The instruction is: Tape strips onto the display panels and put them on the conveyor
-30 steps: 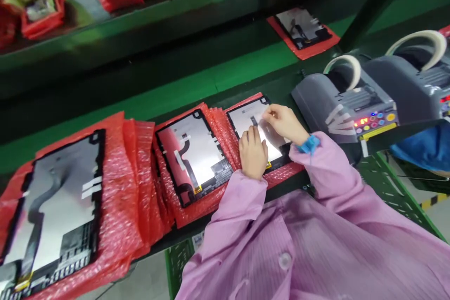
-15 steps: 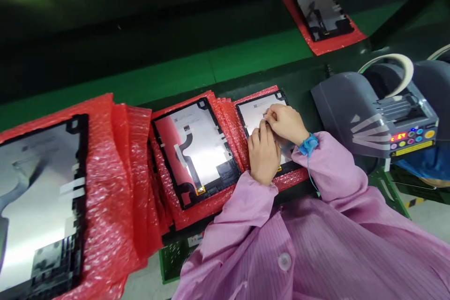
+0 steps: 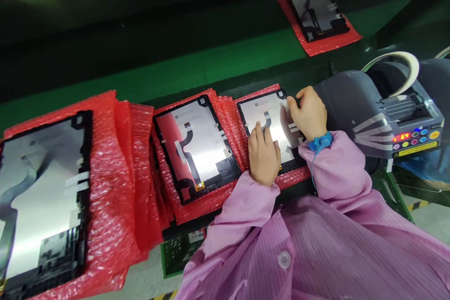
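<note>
My left hand (image 3: 263,157) lies with outstretched fingers on a silvery display panel (image 3: 274,102), its fingertips at the dark flex cable (image 3: 268,123). At the panel's right edge my right hand (image 3: 311,115) is raised, thumb apart from the bent fingers, with nothing visible in it. A blue wrist strap (image 3: 320,142) circles that wrist. Short white tape strips (image 3: 293,127) stick out along the panel's right side. Red bubble wrap (image 3: 290,178) lies beneath the panel. The lower part of the cable is hidden by my left hand.
Left of my hands another display panel (image 3: 207,150) rests on red bubble bags, and a larger-looking one (image 3: 38,197) lies further left. A grey tape dispenser (image 3: 355,108) stands to the right. Across the bench, one more panel (image 3: 312,2) sits on a red bag (image 3: 295,21).
My right hand has moved right, away from my left hand and the cable, and its fingers have parted. My left hand stays on the panel. The view has shifted slightly.
</note>
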Motion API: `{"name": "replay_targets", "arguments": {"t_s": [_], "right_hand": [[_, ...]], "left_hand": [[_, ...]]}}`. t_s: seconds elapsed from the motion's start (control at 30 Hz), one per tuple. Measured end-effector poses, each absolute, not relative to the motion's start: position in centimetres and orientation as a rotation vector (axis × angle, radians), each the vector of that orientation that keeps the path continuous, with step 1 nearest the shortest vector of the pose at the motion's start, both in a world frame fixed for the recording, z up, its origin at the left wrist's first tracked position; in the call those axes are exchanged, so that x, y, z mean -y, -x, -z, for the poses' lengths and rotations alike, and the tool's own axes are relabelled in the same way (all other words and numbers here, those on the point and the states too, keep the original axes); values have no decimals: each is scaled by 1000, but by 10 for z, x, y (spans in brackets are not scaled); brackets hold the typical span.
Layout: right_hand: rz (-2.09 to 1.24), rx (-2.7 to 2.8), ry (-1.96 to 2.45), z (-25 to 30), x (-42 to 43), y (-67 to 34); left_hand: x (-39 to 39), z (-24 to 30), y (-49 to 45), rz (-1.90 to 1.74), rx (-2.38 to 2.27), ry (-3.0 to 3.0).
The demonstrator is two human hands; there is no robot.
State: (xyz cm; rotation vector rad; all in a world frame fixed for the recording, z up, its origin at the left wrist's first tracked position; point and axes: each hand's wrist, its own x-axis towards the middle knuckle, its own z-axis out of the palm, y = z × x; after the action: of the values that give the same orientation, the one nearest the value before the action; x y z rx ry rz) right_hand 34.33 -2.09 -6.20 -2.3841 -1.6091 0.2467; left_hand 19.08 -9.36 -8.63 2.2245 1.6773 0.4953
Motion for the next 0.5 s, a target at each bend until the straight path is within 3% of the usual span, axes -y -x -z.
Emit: {"name": "replay_targets", "arguments": {"t_s": [0.23, 0.5], "right_hand": [[-464, 1541, 2221, 97, 2, -358], [-1150, 956, 1659, 55, 19, -360]], "left_hand": [[116, 100, -190, -637, -1753, -1918], [113, 112, -176, -907, -1546, -1722]]}}
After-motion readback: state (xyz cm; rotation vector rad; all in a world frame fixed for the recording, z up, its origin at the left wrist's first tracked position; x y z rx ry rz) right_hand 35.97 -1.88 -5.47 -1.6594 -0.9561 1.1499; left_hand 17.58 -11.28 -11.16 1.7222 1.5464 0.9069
